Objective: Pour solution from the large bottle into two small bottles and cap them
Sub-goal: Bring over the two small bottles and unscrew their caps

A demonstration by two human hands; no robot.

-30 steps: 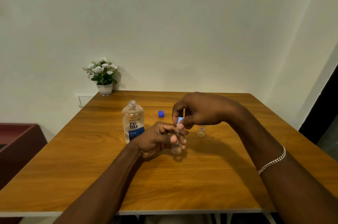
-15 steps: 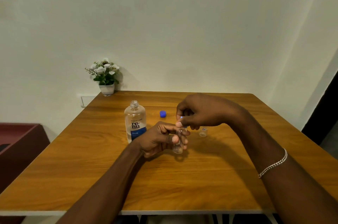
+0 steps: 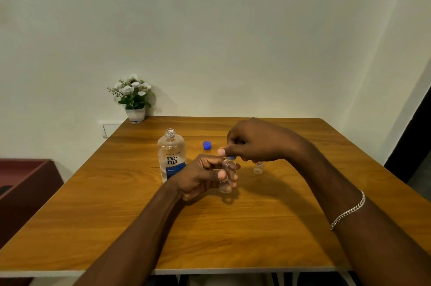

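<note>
Both curled: left hand (image 3: 203,176) grips small bottle (image 3: 227,166), right hand (image 3: 254,143) pinches cap (image 3: 231,158).

The large bottle (image 3: 172,145) shows the brand "re·nu" in dark letters, and the word "fresh" in white on its blue band (image 3: 175,172). The small line above the brand, and the tiny label (image 3: 259,164) of the standing small bottle (image 3: 258,169), are not readable.

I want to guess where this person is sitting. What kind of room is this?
Probably an ordinary room in a home or small office. A wooden table stands by a pale wall, a little pot of white flowers sits at its far corner, and a wall socket shows beside it.
</note>
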